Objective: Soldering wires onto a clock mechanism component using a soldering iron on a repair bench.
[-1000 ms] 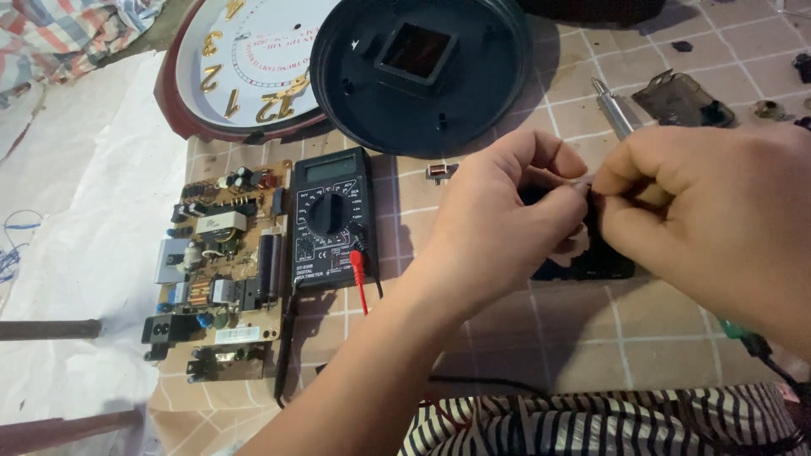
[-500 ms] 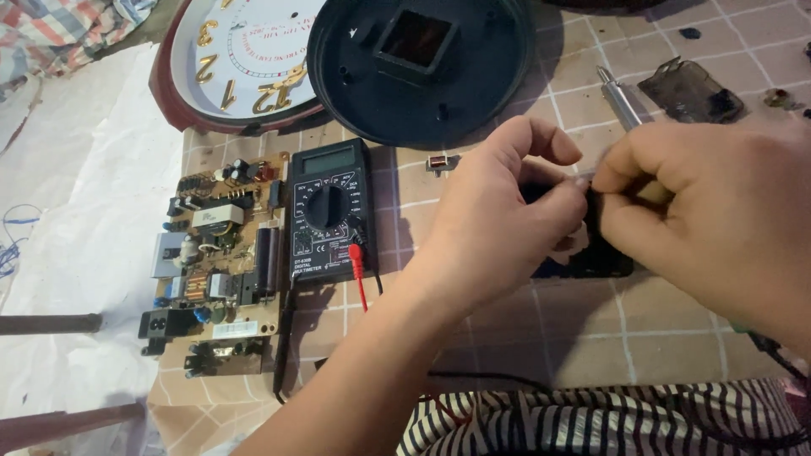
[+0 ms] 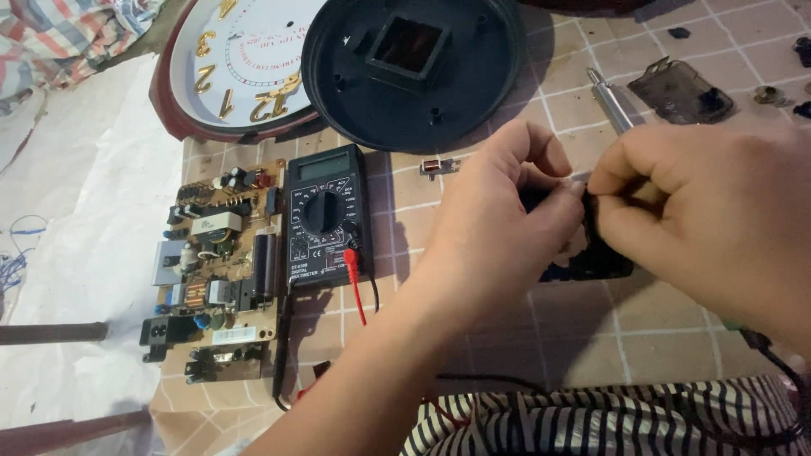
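Little has changed — both hands stay pinched together: left hand (image 3: 507, 219) and right hand (image 3: 710, 211) grasp a small black part (image 3: 591, 257), right of the multimeter (image 3: 325, 215) — work continuing.

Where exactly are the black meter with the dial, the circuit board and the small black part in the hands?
multimeter (image 3: 325, 215), head view, on its dial.
circuit board (image 3: 220, 270), head view, middle of the board.
small black part (image 3: 591, 257), head view, lower edge below the fingers.

Bare hands (image 3: 507, 228), bare forearms, black-and-white striped garment (image 3: 608, 422) below
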